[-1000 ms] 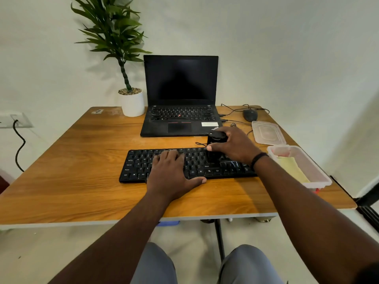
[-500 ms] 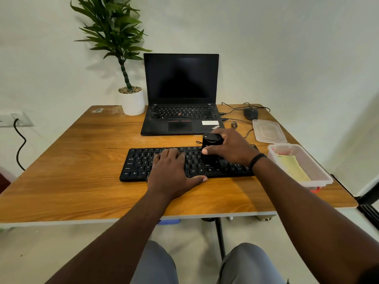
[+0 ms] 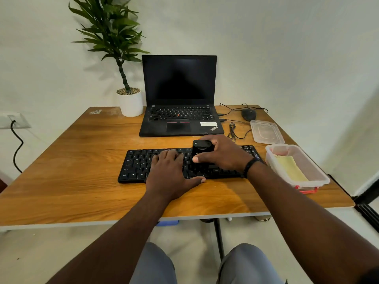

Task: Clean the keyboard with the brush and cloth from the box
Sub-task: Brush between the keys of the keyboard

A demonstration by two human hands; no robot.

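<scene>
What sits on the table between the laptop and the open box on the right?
In the head view, the clear lid lies between the laptop and the box, with a looped black cable on the table beside it.

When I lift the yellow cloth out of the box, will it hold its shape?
Probably not. The yellow cloth lies thin and flat along the box floor, so it will likely drape limply. It looks light; one pinch should do.

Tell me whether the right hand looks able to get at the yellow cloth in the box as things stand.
Probably not yet: the right hand grips the brush on the keyboard. The yellow cloth lies uncovered in the open box just beside it, so the way is free once the brush is released.
</scene>
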